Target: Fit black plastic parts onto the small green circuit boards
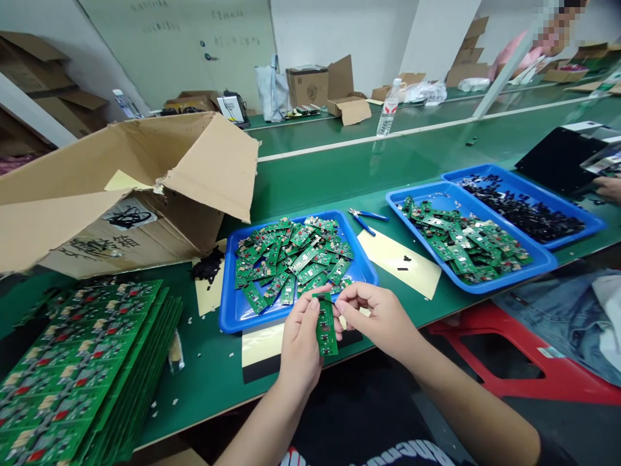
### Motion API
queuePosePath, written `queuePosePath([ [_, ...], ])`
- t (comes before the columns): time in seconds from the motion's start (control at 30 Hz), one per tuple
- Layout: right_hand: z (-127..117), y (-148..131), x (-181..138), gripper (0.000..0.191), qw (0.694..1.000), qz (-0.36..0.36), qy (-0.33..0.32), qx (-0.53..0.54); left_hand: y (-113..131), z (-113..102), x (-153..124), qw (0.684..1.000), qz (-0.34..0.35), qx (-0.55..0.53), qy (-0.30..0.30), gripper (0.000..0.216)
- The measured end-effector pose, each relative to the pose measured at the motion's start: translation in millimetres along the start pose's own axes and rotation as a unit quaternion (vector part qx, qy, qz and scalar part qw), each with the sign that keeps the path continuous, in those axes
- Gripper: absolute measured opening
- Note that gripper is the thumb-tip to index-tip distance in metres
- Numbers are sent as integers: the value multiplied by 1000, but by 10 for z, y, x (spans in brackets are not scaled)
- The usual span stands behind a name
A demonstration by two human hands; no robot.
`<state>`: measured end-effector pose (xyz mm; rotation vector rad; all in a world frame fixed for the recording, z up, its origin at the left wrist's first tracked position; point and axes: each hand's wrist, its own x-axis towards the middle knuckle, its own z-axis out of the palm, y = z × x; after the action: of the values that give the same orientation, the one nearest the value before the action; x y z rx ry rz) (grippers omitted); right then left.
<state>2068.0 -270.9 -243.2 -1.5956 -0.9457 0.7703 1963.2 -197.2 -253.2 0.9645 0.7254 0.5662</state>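
In the head view, the left hand (301, 327) has its grip closed around one green circuit board (327, 333), thumb on the face and fingers behind. The board is held upright just in front of the near edge of a blue tray (227, 314), over the edge of the tabletop (213, 362). The right hand (376, 314) is at the board's upper right edge, its thumb and forefinger drawn close together and the other fingers curled; whether this grip pinches a small dark piece there, I cannot make out. A pile of similar boards (298, 255) fills the tray. To its right lie blue-handled pliers (367, 219), a yellow sheet (418, 275) and a second blue tray (546, 264) of boards.
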Motion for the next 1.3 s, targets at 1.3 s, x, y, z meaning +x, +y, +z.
queuePosePath([
  [1.3, -208, 114, 98, 28, 870, -348, 27, -348, 151, -170, 107, 927, 2, 291, -237, 27],
])
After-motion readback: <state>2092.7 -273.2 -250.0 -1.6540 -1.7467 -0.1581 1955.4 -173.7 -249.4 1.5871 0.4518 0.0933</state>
